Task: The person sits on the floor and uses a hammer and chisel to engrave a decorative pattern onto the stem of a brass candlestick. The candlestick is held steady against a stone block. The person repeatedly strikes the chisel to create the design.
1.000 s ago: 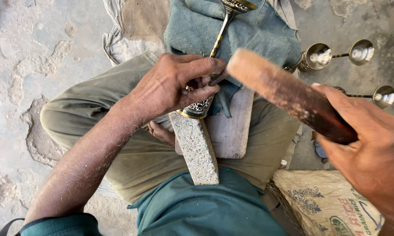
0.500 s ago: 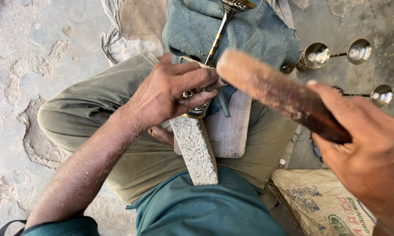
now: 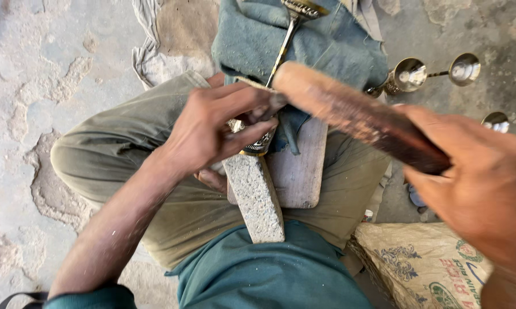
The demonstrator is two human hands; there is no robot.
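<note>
The left hand (image 3: 212, 129) closes its fingers around an ornate metal piece (image 3: 257, 143), pressing it down on the upper end of a grey stone block (image 3: 255, 197) that lies along the person's lap; a long metal stem (image 3: 282, 48) runs up from the block across a blue-grey cloth (image 3: 327, 43); the right hand (image 3: 475, 183) grips the dark end of a wooden mallet (image 3: 355, 114), whose pale head hangs blurred just above the block's upper end, partly hiding the cloth and the stem; a flat wooden board (image 3: 298, 171) lies touching the block's right side; well to the right of the block, shiny metal cups (image 3: 435, 71) stand on the cracked concrete floor (image 3: 34, 86); below them a printed woven sack (image 3: 418, 269) lies beside the knee.
</note>
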